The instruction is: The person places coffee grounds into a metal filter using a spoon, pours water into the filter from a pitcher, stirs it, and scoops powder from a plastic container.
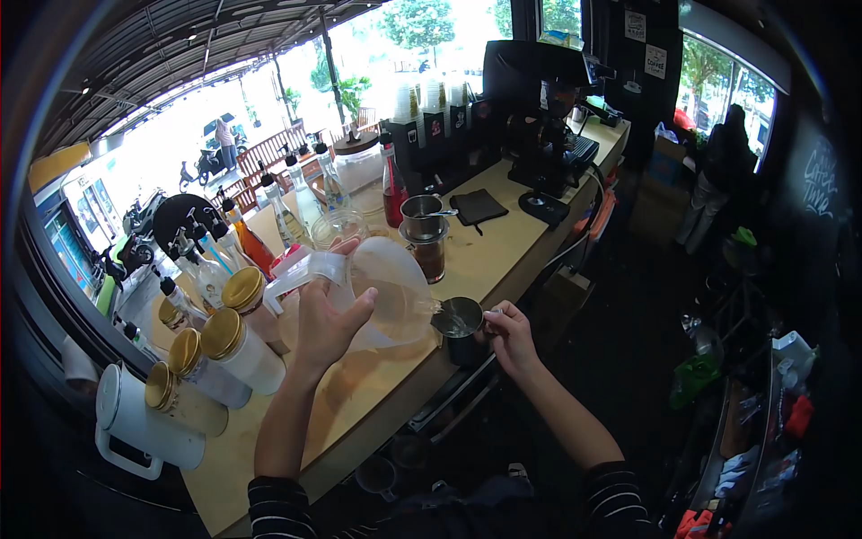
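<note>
My left hand [323, 319] is closed around the handle of a translucent plastic jug [386, 292]. The jug is tilted to the right, its spout over a dark metal cup [460, 322], and clear liquid seems to run into the cup. By its handle, my right hand [510, 340] grips that cup just off the counter's front edge. Just behind the jug stands a glass [431, 260] of brown drink with a metal drip filter [422, 216] on top and a spoon lying across it.
Gold-lidded jars [224, 334] and a white lidded tumbler [135, 413] line the counter's left side. Behind them are several pump bottles, one with red syrup [392, 184]. A black cloth [479, 207] lies farther along the wooden counter [359, 395]. Another person [718, 171] stands at the right.
</note>
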A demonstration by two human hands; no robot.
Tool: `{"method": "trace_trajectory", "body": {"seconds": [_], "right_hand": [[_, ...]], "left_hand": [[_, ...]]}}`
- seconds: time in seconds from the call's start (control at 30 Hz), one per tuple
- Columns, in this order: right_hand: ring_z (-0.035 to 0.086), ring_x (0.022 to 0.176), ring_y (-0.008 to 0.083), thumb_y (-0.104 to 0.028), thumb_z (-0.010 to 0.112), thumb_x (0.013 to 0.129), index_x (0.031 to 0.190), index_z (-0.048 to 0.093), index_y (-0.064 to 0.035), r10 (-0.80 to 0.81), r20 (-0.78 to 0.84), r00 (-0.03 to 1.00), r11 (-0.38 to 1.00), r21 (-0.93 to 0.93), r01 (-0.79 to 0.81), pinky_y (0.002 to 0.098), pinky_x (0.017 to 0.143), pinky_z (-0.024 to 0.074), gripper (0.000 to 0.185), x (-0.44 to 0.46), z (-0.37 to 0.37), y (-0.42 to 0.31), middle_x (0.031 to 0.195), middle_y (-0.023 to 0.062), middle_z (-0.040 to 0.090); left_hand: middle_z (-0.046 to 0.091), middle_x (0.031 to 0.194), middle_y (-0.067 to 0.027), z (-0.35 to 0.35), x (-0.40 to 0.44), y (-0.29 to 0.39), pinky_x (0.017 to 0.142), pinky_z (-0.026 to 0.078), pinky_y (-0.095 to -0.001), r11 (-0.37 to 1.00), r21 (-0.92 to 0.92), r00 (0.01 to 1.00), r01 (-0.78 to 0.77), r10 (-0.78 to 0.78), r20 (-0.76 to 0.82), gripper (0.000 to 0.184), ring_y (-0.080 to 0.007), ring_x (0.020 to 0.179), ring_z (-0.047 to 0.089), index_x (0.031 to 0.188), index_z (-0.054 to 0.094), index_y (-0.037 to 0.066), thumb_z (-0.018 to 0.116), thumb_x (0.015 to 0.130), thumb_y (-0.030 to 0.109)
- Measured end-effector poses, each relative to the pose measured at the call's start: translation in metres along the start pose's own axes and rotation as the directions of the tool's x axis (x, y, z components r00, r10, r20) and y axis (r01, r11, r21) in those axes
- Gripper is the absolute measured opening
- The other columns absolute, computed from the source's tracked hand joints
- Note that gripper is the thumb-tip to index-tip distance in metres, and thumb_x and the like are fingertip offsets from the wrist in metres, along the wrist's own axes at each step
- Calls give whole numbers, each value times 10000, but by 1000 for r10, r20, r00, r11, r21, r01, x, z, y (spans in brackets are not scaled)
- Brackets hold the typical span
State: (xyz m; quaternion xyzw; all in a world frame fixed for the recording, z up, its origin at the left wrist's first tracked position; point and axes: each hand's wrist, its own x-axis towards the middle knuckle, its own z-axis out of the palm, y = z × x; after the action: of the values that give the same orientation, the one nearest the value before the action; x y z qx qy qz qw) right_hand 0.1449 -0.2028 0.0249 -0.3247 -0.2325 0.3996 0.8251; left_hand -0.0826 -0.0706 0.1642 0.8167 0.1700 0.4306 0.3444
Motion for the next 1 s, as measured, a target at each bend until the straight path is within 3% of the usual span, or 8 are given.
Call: {"method": "trace_trajectory", "body": {"seconds": [1.0], "right_hand": [[486, 630, 65, 21, 619, 813, 743, 512, -87, -15, 0, 1000, 1000, 22, 15, 207, 622, 391, 168, -1, 3, -1, 698, 0, 562]], "left_hand": [[482, 1322, -158, 5, -2, -10, 1092, 275, -341, 996, -85, 1000, 0, -2, -24, 626, -242, 1274, 423, 1324, 440, -34, 633, 749, 119]]}}
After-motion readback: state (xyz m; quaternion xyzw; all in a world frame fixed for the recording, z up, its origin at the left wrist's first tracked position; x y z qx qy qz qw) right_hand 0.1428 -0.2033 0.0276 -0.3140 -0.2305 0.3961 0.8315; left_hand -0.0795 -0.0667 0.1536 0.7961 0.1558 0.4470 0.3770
